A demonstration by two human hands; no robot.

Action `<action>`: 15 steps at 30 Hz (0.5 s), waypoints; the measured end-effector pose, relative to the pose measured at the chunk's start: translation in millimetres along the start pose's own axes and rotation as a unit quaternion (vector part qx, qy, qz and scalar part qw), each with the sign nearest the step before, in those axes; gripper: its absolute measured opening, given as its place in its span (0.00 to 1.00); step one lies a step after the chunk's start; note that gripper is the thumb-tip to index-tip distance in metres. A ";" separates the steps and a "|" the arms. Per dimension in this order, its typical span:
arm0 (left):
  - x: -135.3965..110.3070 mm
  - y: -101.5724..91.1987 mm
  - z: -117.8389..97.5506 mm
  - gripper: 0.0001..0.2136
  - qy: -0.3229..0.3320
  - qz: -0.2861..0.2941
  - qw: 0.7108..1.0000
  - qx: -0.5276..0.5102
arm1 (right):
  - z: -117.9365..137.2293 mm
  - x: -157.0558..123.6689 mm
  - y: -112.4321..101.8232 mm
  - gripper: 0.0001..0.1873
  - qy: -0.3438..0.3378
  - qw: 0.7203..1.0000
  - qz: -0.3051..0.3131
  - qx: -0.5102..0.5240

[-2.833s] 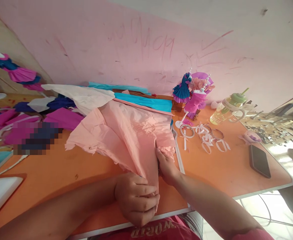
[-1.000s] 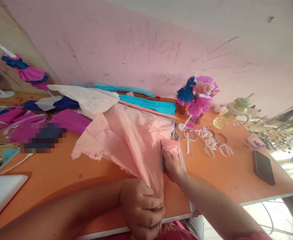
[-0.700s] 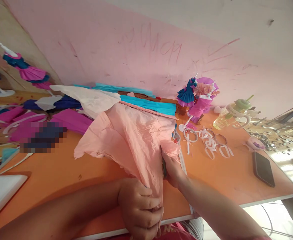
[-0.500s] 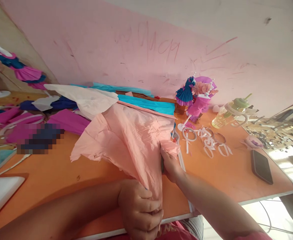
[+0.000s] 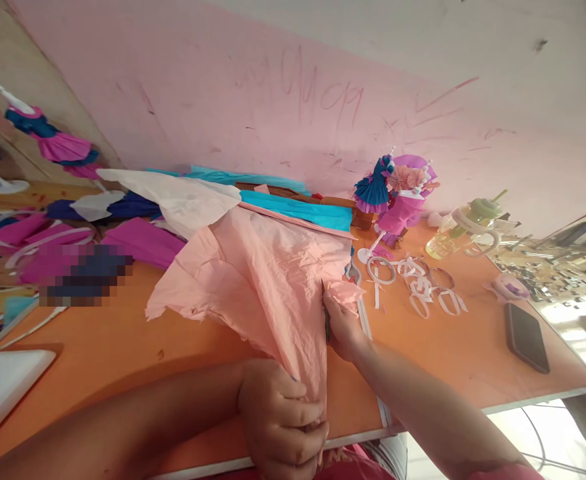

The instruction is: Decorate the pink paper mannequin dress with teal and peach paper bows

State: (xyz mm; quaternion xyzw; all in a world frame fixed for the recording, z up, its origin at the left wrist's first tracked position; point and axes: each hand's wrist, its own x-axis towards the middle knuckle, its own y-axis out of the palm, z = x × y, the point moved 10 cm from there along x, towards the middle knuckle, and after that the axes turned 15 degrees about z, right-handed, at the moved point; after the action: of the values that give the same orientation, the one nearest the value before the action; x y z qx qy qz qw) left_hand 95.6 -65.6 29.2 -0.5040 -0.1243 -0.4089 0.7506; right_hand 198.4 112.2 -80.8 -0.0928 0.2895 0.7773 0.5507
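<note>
A large crumpled sheet of peach crepe paper (image 5: 253, 273) lies spread over the orange table (image 5: 97, 347). My left hand (image 5: 283, 427) is closed round the paper's bunched near end at the table's front edge. My right hand (image 5: 341, 328) is closed on a thin dark cutting tool (image 5: 325, 313), whose blade runs along the paper's right side. A narrow peach strip (image 5: 347, 290) curls just beyond my right hand's fingers.
Cyan (image 5: 297, 208), white (image 5: 177, 197) and magenta (image 5: 137, 241) crepe sheets lie behind. Paper dolls (image 5: 395, 193), white paper loops (image 5: 417, 280), a drinking bottle (image 5: 465, 225) and a phone (image 5: 525, 337) are on the right. A white board (image 5: 3, 387) sits at the near left.
My right hand and the blade have crept slightly farther along the paper's right side. My left hand keeps its grip on the bunched end.
</note>
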 end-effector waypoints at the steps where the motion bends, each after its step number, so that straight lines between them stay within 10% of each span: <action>1: 2.1 -4.5 2.5 0.07 -0.002 -0.011 1.000 0.012 | -1.6 1.6 -0.2 0.26 0.002 1.000 0.002 0.001; 15: 12.2 -8.8 2.8 0.07 0.006 0.019 1.000 0.006 | 21.1 16.1 -3.4 0.25 -0.053 0.997 -0.001 -0.061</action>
State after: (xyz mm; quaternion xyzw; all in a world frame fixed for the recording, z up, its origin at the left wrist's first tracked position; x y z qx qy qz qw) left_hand 97.5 -70.5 43.6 -0.4992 -0.1128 -0.3965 0.7622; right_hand 199.1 137.5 -72.3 -0.0848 0.2116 0.7971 0.5591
